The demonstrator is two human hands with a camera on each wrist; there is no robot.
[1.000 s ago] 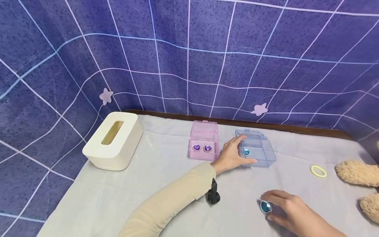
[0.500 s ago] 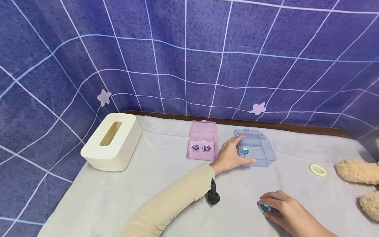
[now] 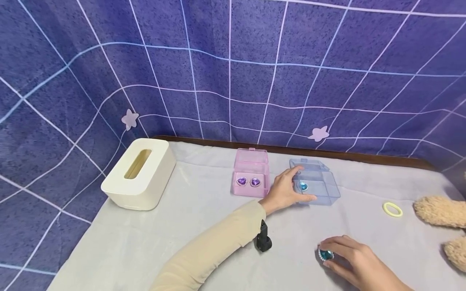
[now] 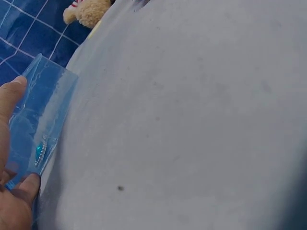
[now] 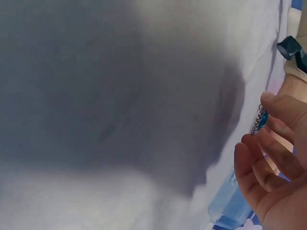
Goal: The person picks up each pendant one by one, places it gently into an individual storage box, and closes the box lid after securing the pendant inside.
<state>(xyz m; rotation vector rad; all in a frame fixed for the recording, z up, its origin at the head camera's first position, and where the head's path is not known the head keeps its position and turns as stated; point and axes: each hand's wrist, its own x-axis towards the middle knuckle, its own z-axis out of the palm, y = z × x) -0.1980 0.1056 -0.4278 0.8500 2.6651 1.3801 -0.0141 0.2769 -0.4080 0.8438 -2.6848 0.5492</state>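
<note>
My left hand (image 3: pixel 283 190) grips the left end of a clear blue plastic box (image 3: pixel 325 189), thumb along the front and fingers at the back. The box lies with its lid raised. A small blue gem (image 3: pixel 303 186) with a beaded silver border sits inside at the left; the left wrist view shows the same gem (image 4: pixel 39 152) through the wall. Lower right, my right hand (image 3: pixel 354 258) pinches a second blue gem (image 3: pixel 325 255) by its edges. Seen from the right wrist, this rhinestone-edged gem (image 5: pixel 260 120) is nearly edge-on between thumb and fingertips.
Left of the blue box, an open pink box (image 3: pixel 251 161) contains two purple gems (image 3: pixel 248 182). A cream tissue box (image 3: pixel 140 173) stands at the left. On the right are a pale yellow ring (image 3: pixel 392 209) and plush legs (image 3: pixel 438 211). A purple gridded curtain (image 3: pixel 233 72) hangs behind.
The right hand's fingertips have come further over the gem, covering more of its upper edge, and its visible face has turned slightly. The left hand and the blue box stay in place.
</note>
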